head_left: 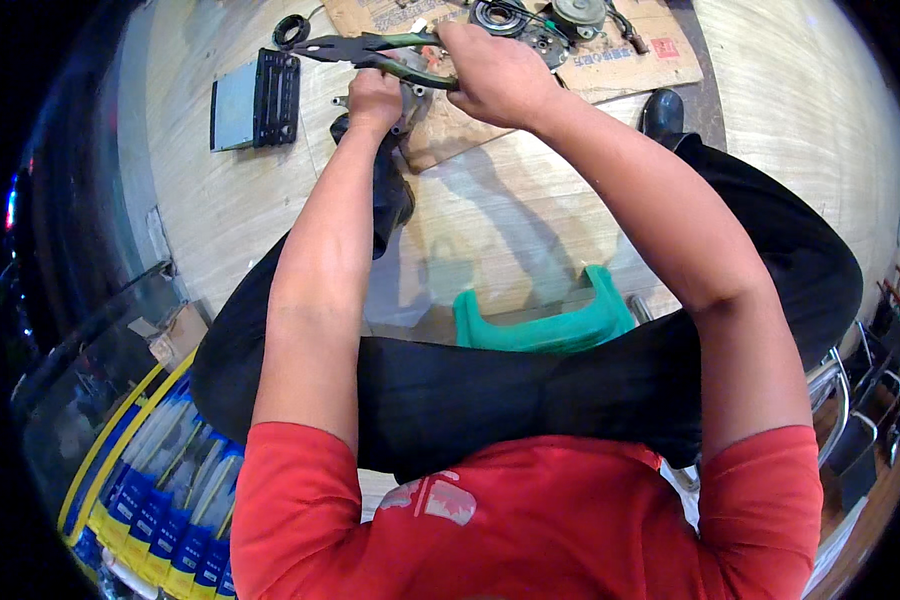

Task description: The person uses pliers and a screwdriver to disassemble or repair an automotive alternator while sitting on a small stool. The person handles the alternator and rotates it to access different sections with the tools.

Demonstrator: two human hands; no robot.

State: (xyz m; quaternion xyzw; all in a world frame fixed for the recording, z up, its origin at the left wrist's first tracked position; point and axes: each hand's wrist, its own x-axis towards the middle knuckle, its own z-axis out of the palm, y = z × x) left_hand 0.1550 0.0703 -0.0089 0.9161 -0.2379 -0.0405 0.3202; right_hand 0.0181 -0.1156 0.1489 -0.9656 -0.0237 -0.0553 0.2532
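My right hand [500, 75] is wrapped round the green-and-black handles of a pair of pliers [395, 57]. Their dark jaws point left and look closed, with nothing clearly visible between them. Just below the pliers, my left hand [374, 100] grips a grey metal part [410, 108] with bolt-hole lugs; the hand and wrist cover much of it. Beyond my right hand lie a round pulley or bearing [498, 17], a round metal housing [578, 14] and a short cable with a connector [634, 38]. A black coil ring [291, 31] lies past the plier tips.
A flattened cardboard sheet [630, 75] lies under the parts on the pale floor. A boxy car-stereo-like unit [254, 100] stands at left. Before my knees is a green plastic stool [545, 325]. Blue-and-yellow packages [160, 510] fill a rack at lower left.
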